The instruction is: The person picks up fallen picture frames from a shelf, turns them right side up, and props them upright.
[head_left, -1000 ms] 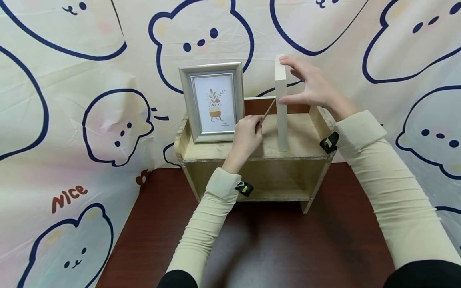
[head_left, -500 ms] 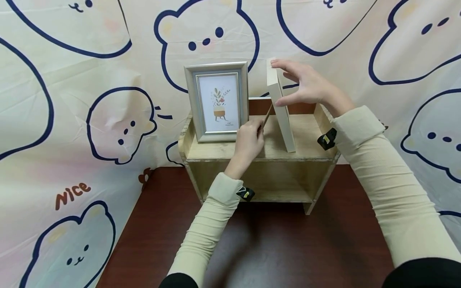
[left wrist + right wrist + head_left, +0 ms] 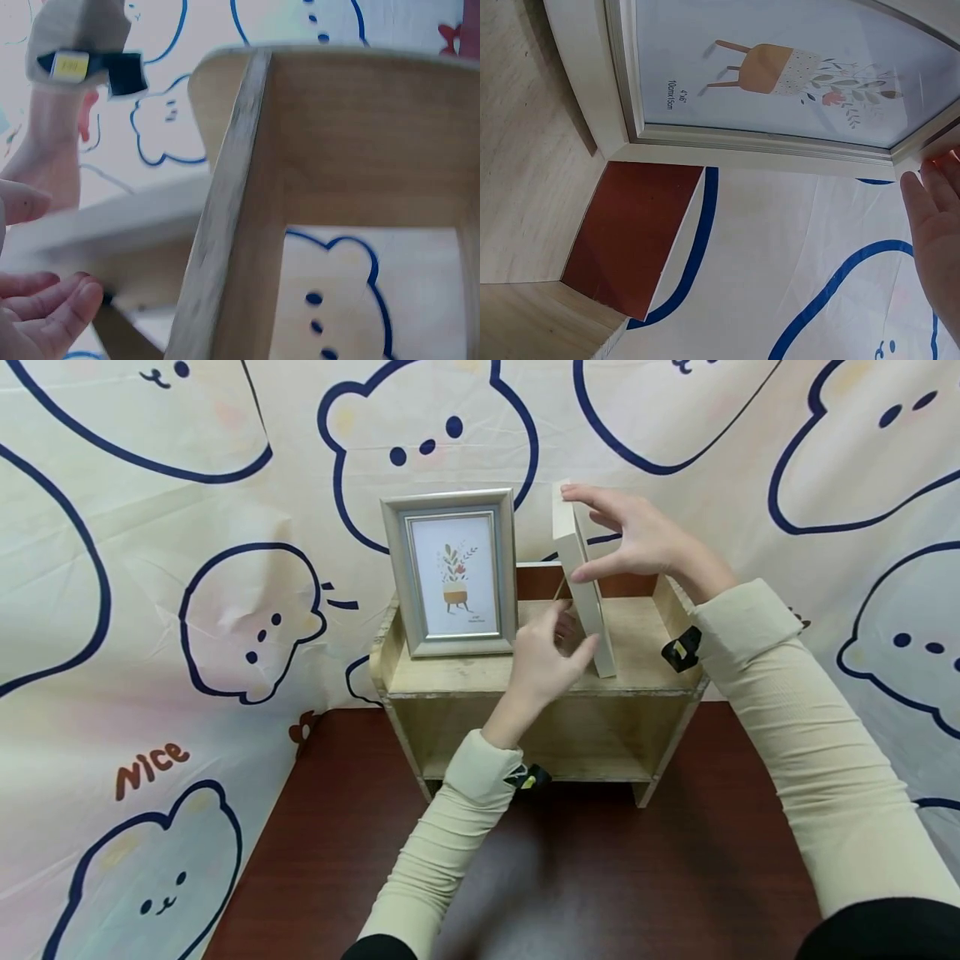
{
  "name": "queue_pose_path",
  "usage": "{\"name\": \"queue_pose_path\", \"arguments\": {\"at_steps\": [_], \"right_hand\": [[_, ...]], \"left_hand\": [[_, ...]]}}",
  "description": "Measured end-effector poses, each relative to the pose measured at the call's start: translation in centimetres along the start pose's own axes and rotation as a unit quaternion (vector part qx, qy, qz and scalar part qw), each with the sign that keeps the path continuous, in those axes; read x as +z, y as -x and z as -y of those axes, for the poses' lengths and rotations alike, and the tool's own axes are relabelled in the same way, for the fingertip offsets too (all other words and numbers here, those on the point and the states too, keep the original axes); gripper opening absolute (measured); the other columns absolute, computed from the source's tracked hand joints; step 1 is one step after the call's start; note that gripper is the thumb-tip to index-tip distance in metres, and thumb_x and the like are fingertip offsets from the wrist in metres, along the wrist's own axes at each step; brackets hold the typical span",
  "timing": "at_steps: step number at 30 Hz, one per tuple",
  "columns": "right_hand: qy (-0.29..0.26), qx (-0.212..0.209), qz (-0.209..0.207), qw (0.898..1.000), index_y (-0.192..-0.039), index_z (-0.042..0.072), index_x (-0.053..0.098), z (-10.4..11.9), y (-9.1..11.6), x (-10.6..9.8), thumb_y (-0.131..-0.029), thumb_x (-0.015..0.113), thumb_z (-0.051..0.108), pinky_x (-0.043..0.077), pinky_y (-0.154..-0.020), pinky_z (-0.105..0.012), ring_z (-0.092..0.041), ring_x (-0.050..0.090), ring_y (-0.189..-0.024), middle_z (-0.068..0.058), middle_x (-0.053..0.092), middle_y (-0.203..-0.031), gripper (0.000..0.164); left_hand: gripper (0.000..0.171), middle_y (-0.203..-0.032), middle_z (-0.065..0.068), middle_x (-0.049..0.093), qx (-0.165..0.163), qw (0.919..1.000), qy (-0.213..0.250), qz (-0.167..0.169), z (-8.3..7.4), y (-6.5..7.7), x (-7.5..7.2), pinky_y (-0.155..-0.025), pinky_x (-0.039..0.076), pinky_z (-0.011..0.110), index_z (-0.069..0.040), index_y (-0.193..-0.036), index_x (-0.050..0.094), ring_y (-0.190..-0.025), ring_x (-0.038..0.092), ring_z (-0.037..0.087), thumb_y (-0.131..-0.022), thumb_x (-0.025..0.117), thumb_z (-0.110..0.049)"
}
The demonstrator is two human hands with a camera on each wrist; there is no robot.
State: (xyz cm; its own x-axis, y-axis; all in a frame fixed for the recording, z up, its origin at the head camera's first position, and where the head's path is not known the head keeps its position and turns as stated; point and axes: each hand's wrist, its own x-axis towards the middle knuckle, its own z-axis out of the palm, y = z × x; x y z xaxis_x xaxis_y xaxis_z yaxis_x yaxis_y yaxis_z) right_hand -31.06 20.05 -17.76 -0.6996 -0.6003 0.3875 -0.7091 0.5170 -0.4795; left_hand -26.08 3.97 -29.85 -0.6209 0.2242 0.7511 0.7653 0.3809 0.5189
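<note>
A white picture frame (image 3: 596, 627) stands edge-on and tilted on the top board of a wooden shelf (image 3: 465, 675). My right hand (image 3: 648, 535) holds it at the upper part, fingertips at the top and thumb on the near side edge. The right wrist view shows its front, a plant-pot print (image 3: 772, 69) behind glass. Beside its back is my left hand (image 3: 540, 656), thumb spread and the other fingers loosely bent. The left wrist view shows those fingers close to the frame's back, near a brown support leg (image 3: 124, 334); nothing is gripped in them.
A silver-grey picture frame (image 3: 459, 577) with a similar print stands upright at the left of the shelf top, close to my left hand. Raised side panels (image 3: 675, 610) bound the shelf. It stands on a dark red-brown table (image 3: 600, 877) before a bear-patterned cloth (image 3: 247, 510).
The white frame's top has tipped to the left, my right hand moving with it. My left hand has let go of the support leg and spread its thumb, shifting slightly right.
</note>
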Motion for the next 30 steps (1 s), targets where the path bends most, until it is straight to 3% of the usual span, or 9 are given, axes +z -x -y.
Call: {"name": "queue_pose_path", "arguments": {"at_steps": [2, 5, 11, 18, 25, 30], "right_hand": [[0.001, 0.000, 0.000, 1.000, -0.142, 0.006, 0.029, 0.0, 0.0, 0.0, -0.069, 0.078, 0.013, 0.023, -0.107, -0.028, -0.018, 0.022, -0.134, -0.006, 0.021, -0.149, 0.088], [0.001, 0.001, 0.000, 1.000, -0.142, 0.006, 0.029, -0.1, 0.1, 0.0, -0.069, 0.078, 0.013, 0.023, -0.108, -0.029, -0.018, 0.022, -0.134, -0.006, 0.021, -0.149, 0.088], [0.023, 0.004, -0.009, 1.000, -0.141, 0.006, 0.030, 0.0, 0.2, -0.2, -0.068, 0.080, 0.015, 0.023, -0.107, -0.028, -0.020, 0.024, -0.133, -0.006, 0.023, -0.148, 0.088], [0.054, 0.005, -0.018, 0.998, -0.141, 0.005, 0.031, 0.1, 0.1, -0.2, -0.067, 0.081, 0.020, 0.025, -0.106, -0.028, -0.020, 0.026, -0.133, -0.007, 0.026, -0.147, 0.090], [0.105, 0.010, -0.037, 0.994, -0.139, 0.004, 0.035, 0.0, -0.1, 0.0, -0.066, 0.081, 0.028, 0.029, -0.105, -0.038, -0.024, 0.031, -0.130, -0.011, 0.032, -0.144, 0.089], [0.131, 0.025, -0.045, 0.990, -0.139, 0.005, 0.035, 0.1, 0.0, 0.1, -0.065, 0.080, 0.035, 0.024, -0.106, -0.042, -0.027, 0.030, -0.131, -0.013, 0.034, -0.143, 0.091]], "left_hand": [[0.042, -0.083, 0.012, 0.063, -0.025, 0.9996, 0.013, 0.001, -0.5, 0.0, 0.8, -0.063, 0.046, 0.014, 0.006, -0.110, 0.052, -0.071, 0.060, 0.016, -0.078, 0.069, -0.016], [0.039, -0.083, 0.012, 0.064, -0.048, 0.9980, 0.028, -0.029, -0.9, 0.1, 2.0, -0.062, 0.047, 0.014, 0.004, -0.110, 0.050, -0.070, 0.061, 0.015, -0.080, 0.069, -0.012], [0.036, -0.082, 0.015, 0.065, -0.041, 0.9947, 0.052, -0.078, -1.0, 0.3, 3.0, -0.059, 0.049, 0.014, 0.005, -0.108, 0.050, -0.068, 0.062, 0.016, -0.079, 0.068, -0.005], [0.034, -0.080, 0.015, 0.065, -0.040, 0.9940, 0.057, -0.084, -0.8, 0.2, 3.0, -0.058, 0.049, 0.014, 0.006, -0.106, 0.051, -0.066, 0.062, 0.016, -0.078, 0.068, -0.003], [0.035, -0.077, 0.014, 0.065, -0.040, 0.9949, 0.050, -0.078, -0.5, 0.2, 2.8, -0.056, 0.049, 0.016, 0.006, -0.108, 0.052, -0.063, 0.061, 0.014, -0.078, 0.066, -0.004], [0.033, -0.076, 0.014, 0.065, -0.039, 0.9951, 0.051, -0.076, -0.2, 0.1, 2.7, -0.055, 0.050, 0.019, 0.007, -0.108, 0.052, -0.061, 0.061, 0.015, -0.078, 0.063, -0.003]]}}
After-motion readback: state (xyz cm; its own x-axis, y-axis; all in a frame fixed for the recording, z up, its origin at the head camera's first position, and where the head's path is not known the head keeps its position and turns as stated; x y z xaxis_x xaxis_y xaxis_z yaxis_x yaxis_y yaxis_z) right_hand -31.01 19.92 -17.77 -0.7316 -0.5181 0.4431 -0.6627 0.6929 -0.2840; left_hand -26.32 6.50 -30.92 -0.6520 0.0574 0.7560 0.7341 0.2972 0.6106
